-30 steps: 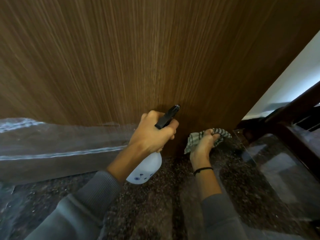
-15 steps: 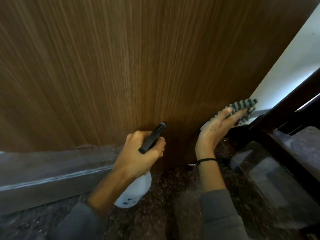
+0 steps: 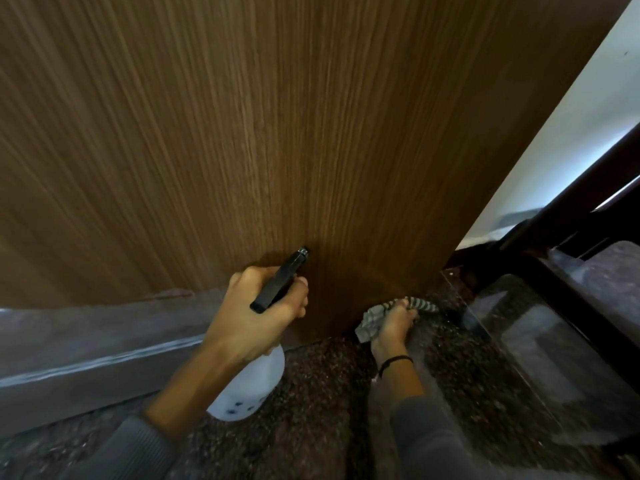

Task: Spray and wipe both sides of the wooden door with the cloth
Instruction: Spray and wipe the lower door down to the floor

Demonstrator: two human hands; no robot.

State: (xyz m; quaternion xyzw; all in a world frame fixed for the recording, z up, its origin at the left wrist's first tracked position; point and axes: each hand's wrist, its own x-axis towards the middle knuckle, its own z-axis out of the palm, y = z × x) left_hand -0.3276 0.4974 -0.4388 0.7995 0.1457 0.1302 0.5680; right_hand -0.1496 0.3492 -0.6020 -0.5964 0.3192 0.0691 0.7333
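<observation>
Wooden door (image 3: 277, 133) across top and centre of frame, vertical grain, bottom edge down at the dark speckled floor (image 3: 311, 410).
Grips the spray bottle (image 3: 249, 389) with left hand (image 3: 256, 317), centre frame: fingers curled round the black trigger head, nozzle (image 3: 302, 251) pointing up at the door face, white body hanging below the palm over the floor. Can't tell whether nozzle touches the wood.
Clutches the cloth (image 3: 372, 318) in right hand (image 3: 393, 327), lower centre-right: fingers curled into it, pressed low at the door's bottom right corner, right where door meets floor. Striped end of cloth sticking out to the right of the knuckles.
Black wristband (image 3: 394, 362) on right wrist. Grey sleeves (image 3: 426, 445) on both arms at bottom of frame.
Grey ledge (image 3: 86, 348) along left, at the foot of the door. White wall (image 3: 571, 133) upper right, past the door edge. Dark wood frame (image 3: 588, 202) and glossy dark panel (image 3: 540, 358) at right.
</observation>
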